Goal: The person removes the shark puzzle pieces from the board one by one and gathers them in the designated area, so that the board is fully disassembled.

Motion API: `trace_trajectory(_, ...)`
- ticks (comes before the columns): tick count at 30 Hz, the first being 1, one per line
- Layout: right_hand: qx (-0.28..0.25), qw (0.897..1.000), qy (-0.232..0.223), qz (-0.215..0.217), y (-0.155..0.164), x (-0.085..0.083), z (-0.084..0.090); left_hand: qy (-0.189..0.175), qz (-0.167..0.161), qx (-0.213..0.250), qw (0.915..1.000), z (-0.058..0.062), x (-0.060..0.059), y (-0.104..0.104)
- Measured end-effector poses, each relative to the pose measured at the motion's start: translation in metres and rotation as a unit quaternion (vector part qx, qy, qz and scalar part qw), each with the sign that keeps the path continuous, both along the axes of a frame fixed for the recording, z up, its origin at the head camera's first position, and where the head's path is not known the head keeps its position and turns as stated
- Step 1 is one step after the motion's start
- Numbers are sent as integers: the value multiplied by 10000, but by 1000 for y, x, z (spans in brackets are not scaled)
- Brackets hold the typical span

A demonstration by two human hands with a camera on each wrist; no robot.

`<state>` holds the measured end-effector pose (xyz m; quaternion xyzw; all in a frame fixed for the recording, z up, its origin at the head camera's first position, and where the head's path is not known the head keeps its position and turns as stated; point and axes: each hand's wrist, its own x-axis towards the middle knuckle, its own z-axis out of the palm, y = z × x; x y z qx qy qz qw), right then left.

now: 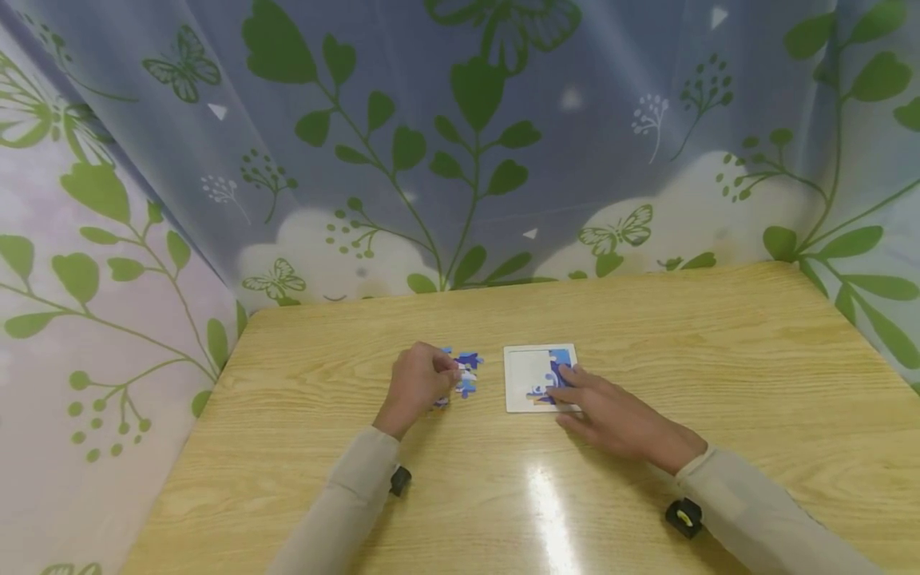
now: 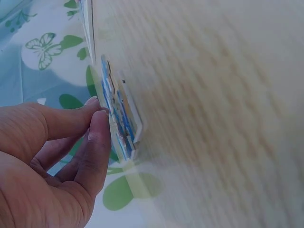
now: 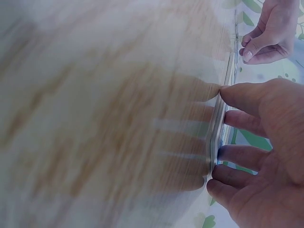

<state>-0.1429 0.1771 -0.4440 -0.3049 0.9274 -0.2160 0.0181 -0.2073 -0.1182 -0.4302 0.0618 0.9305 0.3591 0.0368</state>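
Observation:
Above several loose puzzle pieces point(image 1: 467, 387) on the table, my left hand point(image 1: 419, 383) pinches a puzzle piece between thumb and fingertips; the fingers mostly hide it. The left wrist view shows the loose pieces point(image 2: 126, 116) edge-on, overlapping beside the fingertips. To the right lies a white square puzzle frame point(image 1: 512, 383), with joined blue, purple and white pieces point(image 1: 556, 363) along its right side and bottom. My right hand point(image 1: 611, 411) rests with spread, fairly straight fingers on the frame's right part. In the right wrist view its thumb and fingertips touch the frame's edge point(image 3: 217, 123).
The wooden table point(image 1: 460, 495) has a glossy light reflection near its front. A patterned curtain point(image 1: 402, 160) with leaves and butterflies hangs behind the table's far edge and on the left. Small black devices point(image 1: 684, 517) sit at both wrists.

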Motion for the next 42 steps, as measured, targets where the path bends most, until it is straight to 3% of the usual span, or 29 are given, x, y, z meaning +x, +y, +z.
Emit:
trace_trajectory(5, 17, 10000, 53, 3, 0, 0, 2, -2, -136, 28, 9999, 1, 0, 6)
trace_trajectory(18, 54, 10000, -65, -40, -1, 0, 1, 368, -917, -143, 9950, -1, 10, 42)
trace_trajectory(34, -19, 10000, -71, 36, 0, -1, -1, 25, -1491, -117, 9888, -3, 15, 77)
trace_trajectory(42, -18, 9999, -115, 38, 1, -1, 1, -227, -1371, -139, 9902, -6, 14, 85)
